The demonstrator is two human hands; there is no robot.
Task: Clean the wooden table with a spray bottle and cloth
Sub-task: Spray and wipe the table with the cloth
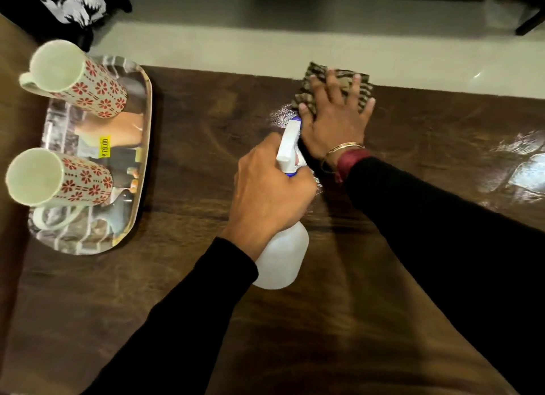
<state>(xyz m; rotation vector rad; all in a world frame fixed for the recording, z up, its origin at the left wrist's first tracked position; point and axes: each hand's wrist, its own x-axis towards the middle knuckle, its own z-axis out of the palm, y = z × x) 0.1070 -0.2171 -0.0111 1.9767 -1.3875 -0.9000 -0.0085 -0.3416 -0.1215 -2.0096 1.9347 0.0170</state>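
My left hand (265, 188) grips a white spray bottle (283, 256) around its neck, above the middle of the dark wooden table (206, 123). The white trigger head with blue trim points away towards the far edge. My right hand (336, 114) lies flat with fingers spread on a folded brown striped cloth (317, 73), pressing it onto the table near the far edge. A wet sheen shows on the wood just left of the cloth.
A printed oblong tray (144, 105) sits at the left with two floral mugs (76, 76) (59, 179) standing on it. Bright glare marks the table at the right (522, 170). Beyond the far edge is pale floor (265, 40). Dark fabric (67, 5) lies at the top left.
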